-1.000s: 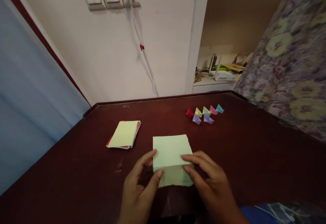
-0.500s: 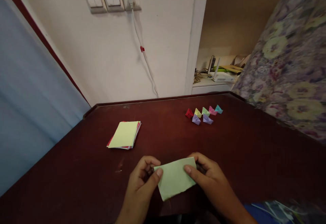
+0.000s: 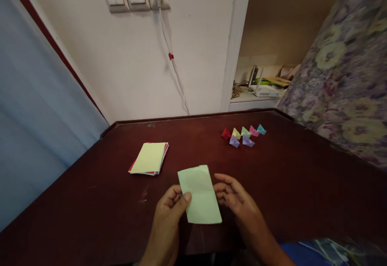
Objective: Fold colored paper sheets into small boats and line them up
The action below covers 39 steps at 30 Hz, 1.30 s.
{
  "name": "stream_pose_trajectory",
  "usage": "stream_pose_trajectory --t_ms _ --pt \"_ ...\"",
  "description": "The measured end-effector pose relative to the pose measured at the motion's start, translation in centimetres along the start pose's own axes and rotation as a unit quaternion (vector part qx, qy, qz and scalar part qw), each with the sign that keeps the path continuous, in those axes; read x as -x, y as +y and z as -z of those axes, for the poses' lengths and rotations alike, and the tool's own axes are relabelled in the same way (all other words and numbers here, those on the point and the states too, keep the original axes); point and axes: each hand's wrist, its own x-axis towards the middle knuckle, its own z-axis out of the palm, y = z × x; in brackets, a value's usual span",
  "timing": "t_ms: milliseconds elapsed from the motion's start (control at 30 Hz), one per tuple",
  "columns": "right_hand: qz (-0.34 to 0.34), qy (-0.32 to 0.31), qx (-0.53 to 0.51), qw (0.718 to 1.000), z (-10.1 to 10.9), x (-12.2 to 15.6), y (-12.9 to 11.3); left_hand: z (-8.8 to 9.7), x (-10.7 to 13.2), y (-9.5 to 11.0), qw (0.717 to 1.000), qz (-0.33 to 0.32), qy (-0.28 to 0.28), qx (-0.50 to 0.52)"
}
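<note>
A pale green sheet of paper [image 3: 202, 199], taller than wide and with faint creases, is held above the near part of the table. My left hand [image 3: 171, 213] pinches its left edge, thumb on the front and fingers behind. Beside the right edge is my right hand [image 3: 238, 201], its fingers apart and curved. Some of its fingertips come close to the paper's edge; whether they touch it I cannot tell. Further back lies a stack of coloured paper [image 3: 149, 158], yellow on top. Several small folded paper boats [image 3: 245, 132] stand in two rows at the back right.
The dark red table [image 3: 193, 137] meets a wall with switches and a plugged-in white cable [image 3: 177, 76]. A blue curtain [image 3: 39, 128] hangs at left, a floral curtain [image 3: 341, 72] at right. A white router [image 3: 267, 91] sits on a shelf.
The green paper has turned from lying wide to standing tall. My right hand has let go of its right side and spread its fingers. My left hand still pinches it.
</note>
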Motion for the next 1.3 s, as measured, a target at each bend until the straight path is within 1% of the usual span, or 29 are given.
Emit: stream_pose_trajectory --t_ms 67,100,233,300,400,467,533,600,633,700,767,833,867,933,1000,1033,1100,1133,1233,1300 --pt "-0.011 -0.014 -0.011 1.000 -0.5 0.2 0.5 -0.4 0.1 -0.4 0.999 0.008 0.013 0.039" --pt "-0.021 -0.010 -0.005 1.000 -0.8 0.3 0.6 -0.7 0.2 -0.5 0.999 0.014 0.012 0.050" --pt "-0.031 0.050 0.021 0.998 -1.4 0.3 0.3 -1.4 0.8 -0.7 0.997 0.023 -0.022 0.068" --pt "-0.028 0.062 0.027 0.997 -1.1 0.0 -0.1 -1.3 1.0 -0.6 0.997 0.007 -0.032 0.074" --pt "-0.043 0.058 0.034 0.997 -0.4 -0.2 -0.9 -0.5 1.1 -0.4 0.996 -0.046 -0.039 0.073" --pt "-0.055 0.045 0.037 0.997 -0.2 -0.2 -1.3 0.1 1.0 -0.3 0.996 -0.057 -0.060 0.025" --pt "-0.058 0.023 0.046 0.997 -0.1 -0.1 -1.5 0.5 0.9 -0.2 0.994 -0.040 -0.084 -0.061" --pt "-0.060 0.007 0.054 0.997 -0.1 0.1 -1.4 0.6 0.7 -0.2 0.989 -0.019 -0.088 -0.114" --pt "-0.057 0.005 0.053 0.997 -0.1 0.2 -1.3 0.6 0.5 -0.2 0.990 -0.009 -0.081 -0.113" --pt "-0.039 0.015 0.047 0.998 0.2 0.5 -0.7 0.3 0.3 -0.3 0.996 0.011 -0.052 -0.067" --pt "-0.003 0.029 0.055 0.998 0.8 1.0 0.2 -0.1 0.2 -0.2 0.999 0.024 -0.022 -0.007" --pt "0.032 0.030 0.114 0.993 1.6 1.6 1.2 -0.3 0.1 -0.1 0.999 0.031 -0.005 0.036" --pt "0.050 0.029 0.161 0.985 1.9 2.0 1.6 -0.4 0.1 0.0 0.998 0.035 -0.003 0.051" --pt "0.105 0.010 0.259 0.960 2.4 2.7 2.2 -0.5 0.3 0.2 0.997 0.042 -0.003 0.069" --pt "0.161 -0.026 0.322 0.933 2.4 3.1 2.3 -0.6 0.5 0.2 0.996 0.049 -0.003 0.072" --pt "0.177 -0.042 0.338 0.923 2.3 3.1 2.1 -0.6 0.6 0.1 0.996 0.049 -0.002 0.068" --pt "0.193 -0.050 0.348 0.916 1.8 3.0 1.6 -0.7 0.8 0.0 0.998 0.045 0.000 0.052" --pt "0.199 -0.042 0.342 0.917 1.5 2.8 1.2 -0.7 0.9 -0.1 0.998 0.041 0.002 0.043" --pt "0.222 -0.020 0.302 0.927 0.6 2.1 0.3 -0.7 1.0 -0.3 0.999 0.027 0.003 0.028" --pt "0.226 -0.005 0.276 0.934 0.2 1.8 -0.1 -0.6 1.0 -0.3 1.000 0.017 0.005 0.023"
